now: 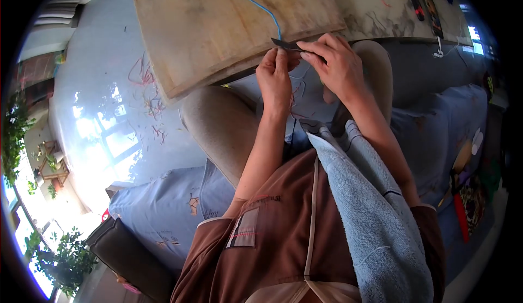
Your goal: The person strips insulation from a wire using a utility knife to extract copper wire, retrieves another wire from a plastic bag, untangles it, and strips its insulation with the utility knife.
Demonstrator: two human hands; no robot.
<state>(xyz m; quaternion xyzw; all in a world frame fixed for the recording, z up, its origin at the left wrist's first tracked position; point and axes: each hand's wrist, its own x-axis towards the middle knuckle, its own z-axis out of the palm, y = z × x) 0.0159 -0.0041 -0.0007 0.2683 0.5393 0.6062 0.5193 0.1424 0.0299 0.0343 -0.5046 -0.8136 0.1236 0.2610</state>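
My left hand (274, 77) is closed in a pinch at the near edge of the wooden board (218, 36), on the end of a blue cord (251, 1). The cord runs away from it across the board in a loose curve. In my right hand (336, 66), thumb and fingers grip a small dark knife (285, 45). Its blade points left, lying right over the cord just above my left fingertips. Whether the blade touches the cord is hard to tell. A pale thread hangs down below my hands.
A phone (431, 13) and a red-and-black tool (414, 2) lie on the table's right side, with a white cable (439, 48). Thread scraps (147, 85) litter the floor at left. A light blue towel (370, 194) hangs over my chest. Blue cloth covers the seat (169, 205).
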